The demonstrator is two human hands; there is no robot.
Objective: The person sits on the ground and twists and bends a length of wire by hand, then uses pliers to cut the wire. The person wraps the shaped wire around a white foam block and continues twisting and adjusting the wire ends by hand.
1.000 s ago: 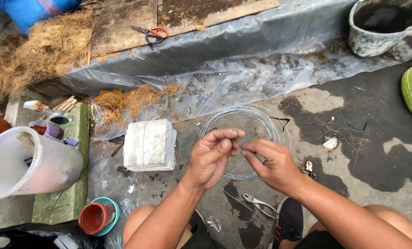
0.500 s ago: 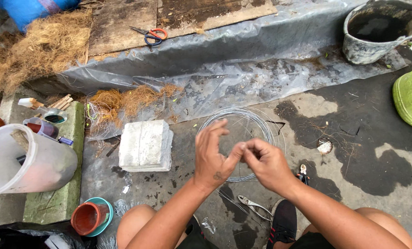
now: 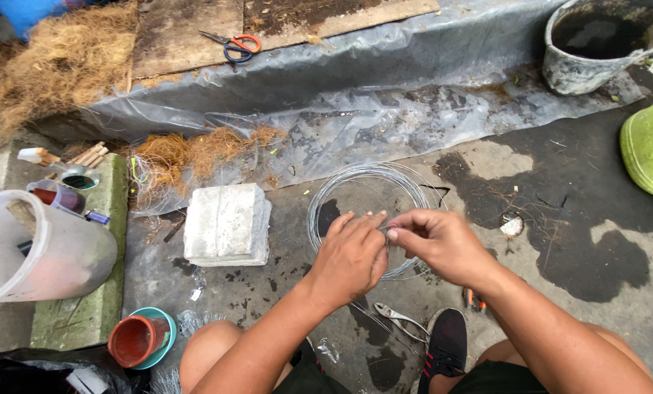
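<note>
Both hands pinch the near edge of the wire coil (image 3: 366, 179): the left hand (image 3: 352, 255) and right hand (image 3: 436, 244) meet fingertip to fingertip, each grasping the thin wire between them. Coil lies flat on the concrete ground at centre, partly on the plastic sheet (image 3: 385, 80). White block (image 3: 225, 222) sits just left of the coil; pliers (image 3: 399, 319) lie near, below the hands; scissors (image 3: 233, 45) rest far left
</note>
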